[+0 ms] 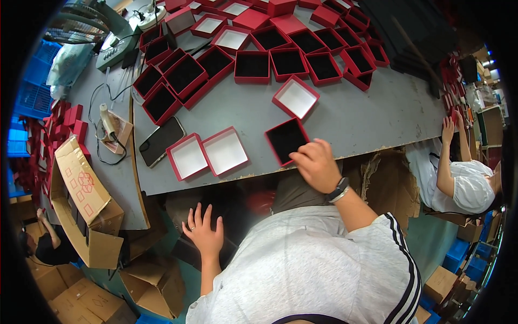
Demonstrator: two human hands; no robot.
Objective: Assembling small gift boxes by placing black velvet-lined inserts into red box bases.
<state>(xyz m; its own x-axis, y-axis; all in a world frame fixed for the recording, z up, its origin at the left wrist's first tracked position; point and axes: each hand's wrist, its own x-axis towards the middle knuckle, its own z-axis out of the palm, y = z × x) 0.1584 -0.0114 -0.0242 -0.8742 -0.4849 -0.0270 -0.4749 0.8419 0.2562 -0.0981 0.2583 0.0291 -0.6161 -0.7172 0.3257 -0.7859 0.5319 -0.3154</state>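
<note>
My right hand (318,166), with a dark band on its wrist, has its fingers closed at the near right corner of an open red box with a black lining (283,141). That box rests on the grey table (345,124) near its front edge. My left hand (205,232) hangs below the table edge over something dark, holding nothing, its fingers spread. On the table to the left, two white-lined red box parts (189,156) lie side by side, touching. Just beyond the black-lined box sits another white-lined red box part (295,98), tilted corner-on.
Many red boxes (252,66) crowd the far side of the table. At left lie a phone (162,141) and a white corded handheld tool (108,120); a fan (81,24) stands behind. An open carton (102,245) is lower left. Another person (458,181) is at right, one at left.
</note>
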